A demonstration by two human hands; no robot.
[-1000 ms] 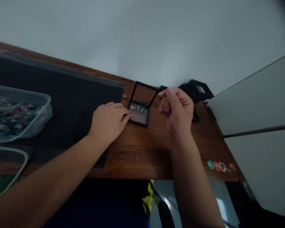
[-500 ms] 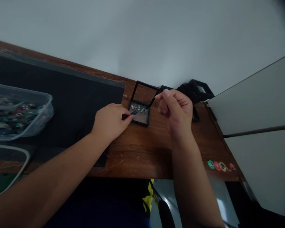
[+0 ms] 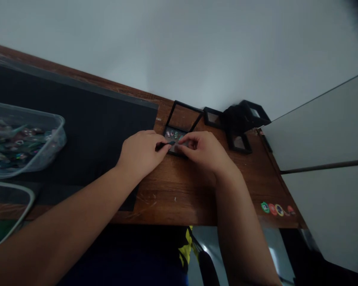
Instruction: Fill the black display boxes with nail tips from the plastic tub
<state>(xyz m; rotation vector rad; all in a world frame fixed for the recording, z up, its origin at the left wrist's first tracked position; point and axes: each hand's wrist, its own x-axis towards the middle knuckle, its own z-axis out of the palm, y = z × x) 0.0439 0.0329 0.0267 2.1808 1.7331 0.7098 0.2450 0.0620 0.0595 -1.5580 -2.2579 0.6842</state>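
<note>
A small black-framed display case (image 3: 170, 152) lies on the table with its clear-windowed lid (image 3: 183, 118) raised. Small shiny gems (image 3: 172, 134) sit in a row along its back part. At the case's left side, my left hand (image 3: 141, 151) is closed, its thumb and forefinger pinching a slim dark blue piece (image 3: 171, 143) over the base. From the right, my right hand (image 3: 207, 151) reaches over the case with thumb and forefinger brought together near that piece. Whatever lies between the right fingertips is too small to make out. The right hand covers the case's right part.
More black frames (image 3: 214, 118) stand behind and to the right, some stacked against the wall. A clear plastic tub (image 3: 58, 137) of mixed shiny pieces rests on a black mat (image 3: 107, 119) at left. Round stickers (image 3: 279, 209) mark the table's front right.
My right hand has come down and left from above the table to the case, now hiding its right side. The left hand has stayed almost in place with the dark blue piece.
</note>
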